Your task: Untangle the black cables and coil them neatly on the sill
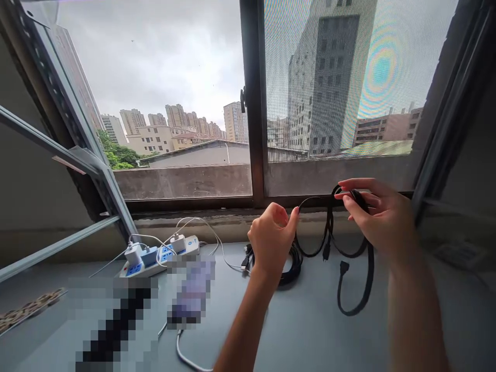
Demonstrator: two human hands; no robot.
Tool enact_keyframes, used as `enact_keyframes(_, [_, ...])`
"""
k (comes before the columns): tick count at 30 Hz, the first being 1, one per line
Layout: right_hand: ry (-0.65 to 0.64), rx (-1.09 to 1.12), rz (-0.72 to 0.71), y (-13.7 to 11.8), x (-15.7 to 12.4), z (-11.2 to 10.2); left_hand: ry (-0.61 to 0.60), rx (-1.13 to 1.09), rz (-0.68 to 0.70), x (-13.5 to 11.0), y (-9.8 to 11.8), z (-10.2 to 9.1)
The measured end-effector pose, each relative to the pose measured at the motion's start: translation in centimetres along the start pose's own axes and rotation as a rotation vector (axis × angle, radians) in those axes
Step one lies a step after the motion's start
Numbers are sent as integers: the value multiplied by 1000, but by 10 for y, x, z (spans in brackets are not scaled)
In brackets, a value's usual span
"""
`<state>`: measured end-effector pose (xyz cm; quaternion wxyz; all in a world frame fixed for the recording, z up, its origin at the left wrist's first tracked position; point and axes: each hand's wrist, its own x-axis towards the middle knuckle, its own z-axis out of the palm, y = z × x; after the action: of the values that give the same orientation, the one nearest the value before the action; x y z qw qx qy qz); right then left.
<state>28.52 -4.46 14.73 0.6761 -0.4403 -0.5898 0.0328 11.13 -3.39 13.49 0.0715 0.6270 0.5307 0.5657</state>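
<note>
A black cable (371, 279) hangs in loops between my two hands above the grey tabletop. My right hand (387, 217) is closed around its gathered loops, thumb and fingers on either side. One end, with a black connector (343, 267), dangles below that hand, and a second dark connector (326, 251) hangs further left. At the left, my left hand (271, 235) pinches a thin stretch of the cable between thumb and finger. Behind and below my left wrist lies a coiled black cable (296, 271) on the table, partly hidden by the hand.
A white power strip (191, 245) with several chargers plugged in stands at the back left, white cords running from it. A blurred purple object (194, 292) lies in front. Metal shelf bars (116, 199) rise at the left. A window sill (217, 219) borders the table's back.
</note>
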Motion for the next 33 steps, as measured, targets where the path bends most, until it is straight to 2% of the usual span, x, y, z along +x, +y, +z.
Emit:
enact_keyframes(3, [16, 37, 18, -1, 0, 0, 48, -75, 5, -1, 4, -3])
enact_keyframes(5, [11, 47, 33, -4, 0, 1, 9, -133, -6, -2, 6, -4])
enact_keyframes(12, [-82, 74, 46, -20, -7, 1, -324, -155, -137, -3, 5, -5])
enact_keyframes(16, [-103, 114, 0, -23, -11, -1, -454, -317, -198, -5, -1, 2])
enact_keyframes(21, [-107, 191, -22, -21, -12, 0, -470, -578, -11, -11, 7, 2])
enact_keyframes(23, [-83, 229, -9, -18, -10, 3, -439, -673, 65, -16, 14, -1])
enact_keyframes(25, [-54, 278, 29, -13, -8, 7, -353, -794, 102, -21, 22, -4])
enact_keyframes(30, [0, 367, 131, 0, 0, 16, 83, -994, 95, -20, 27, -11])
enact_keyframes(33, [1, 427, 146, 5, 4, 14, 272, -1015, 99, -8, 22, -21])
